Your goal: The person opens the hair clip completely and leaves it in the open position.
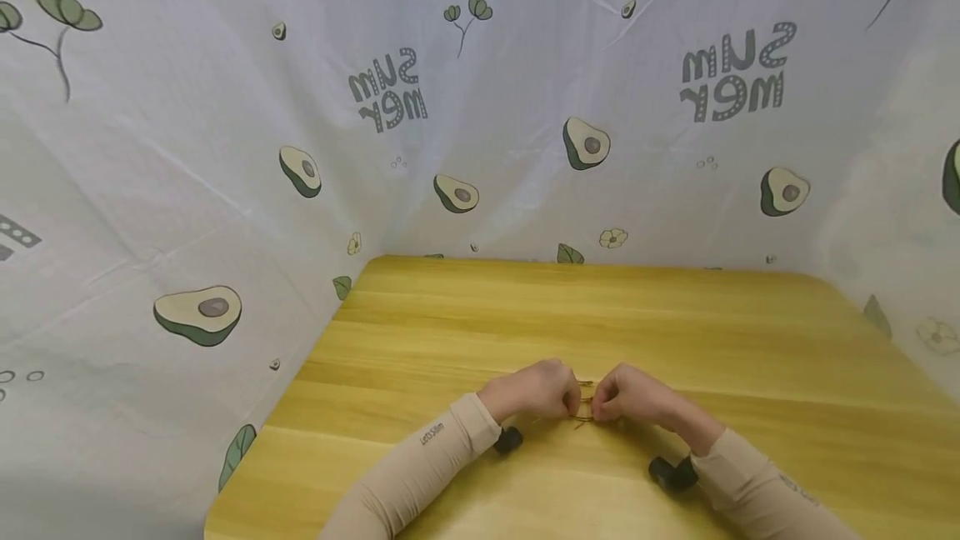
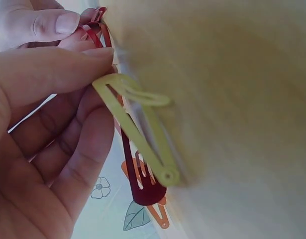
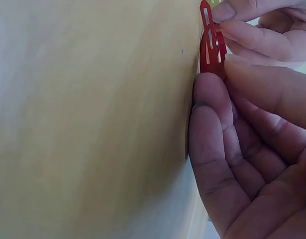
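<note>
A red snap hair clip (image 3: 211, 64) is between my two hands, low at the table. My right hand (image 1: 637, 394) pinches its broad end between thumb and fingertips. At its narrow end, the thumb and finger of my left hand (image 1: 543, 390) pinch together on it. Close by the left fingertips, a yellow snap hair clip (image 2: 125, 124) has its inner tongue sprung up. Beyond that are a dark red hair clip (image 2: 150, 193) and an orange one (image 2: 163, 216), partly covered by the yellow clip. Left fingers hide part of the red clip.
The yellow wood-grain table (image 1: 570, 315) reaches back to a white cloth (image 1: 525, 90) printed with avocados, which also hangs at both sides. Black wrist devices (image 1: 510, 440) sit beneath the beige sleeves (image 1: 420, 465).
</note>
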### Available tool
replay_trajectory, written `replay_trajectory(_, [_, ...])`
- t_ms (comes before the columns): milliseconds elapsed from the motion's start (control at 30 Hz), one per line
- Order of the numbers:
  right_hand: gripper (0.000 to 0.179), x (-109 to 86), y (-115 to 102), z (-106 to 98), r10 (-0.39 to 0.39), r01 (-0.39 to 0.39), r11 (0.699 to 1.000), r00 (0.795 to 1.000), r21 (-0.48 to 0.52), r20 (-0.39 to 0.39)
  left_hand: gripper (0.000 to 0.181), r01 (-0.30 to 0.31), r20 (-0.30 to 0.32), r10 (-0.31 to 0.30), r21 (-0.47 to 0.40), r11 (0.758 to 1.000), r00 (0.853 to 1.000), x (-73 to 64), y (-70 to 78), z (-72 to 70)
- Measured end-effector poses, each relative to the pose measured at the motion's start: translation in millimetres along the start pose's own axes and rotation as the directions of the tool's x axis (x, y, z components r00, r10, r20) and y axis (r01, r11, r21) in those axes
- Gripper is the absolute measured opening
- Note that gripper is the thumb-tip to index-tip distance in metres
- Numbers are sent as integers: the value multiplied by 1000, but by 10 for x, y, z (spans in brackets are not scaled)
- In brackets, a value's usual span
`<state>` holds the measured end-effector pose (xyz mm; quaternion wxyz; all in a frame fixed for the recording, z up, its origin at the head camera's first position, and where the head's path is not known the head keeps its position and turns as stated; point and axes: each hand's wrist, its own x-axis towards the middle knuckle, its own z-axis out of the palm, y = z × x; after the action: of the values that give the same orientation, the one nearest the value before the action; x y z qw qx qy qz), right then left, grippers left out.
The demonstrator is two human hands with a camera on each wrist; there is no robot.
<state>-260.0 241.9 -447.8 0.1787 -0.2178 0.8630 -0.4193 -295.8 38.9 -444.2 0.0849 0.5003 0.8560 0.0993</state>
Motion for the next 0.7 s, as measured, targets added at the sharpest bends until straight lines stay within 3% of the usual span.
replay_trajectory(467, [5,-35,-30,17,14,-15,999,999,-39,-30,13,-3,-26,2,-32,999,1000,-47,-1,-23])
replay_trajectory(700, [7,-40,-13,-56,12,-12,1000,999,5,-43,9,14,-70,-24,-145,989,997,-100,-122,-37])
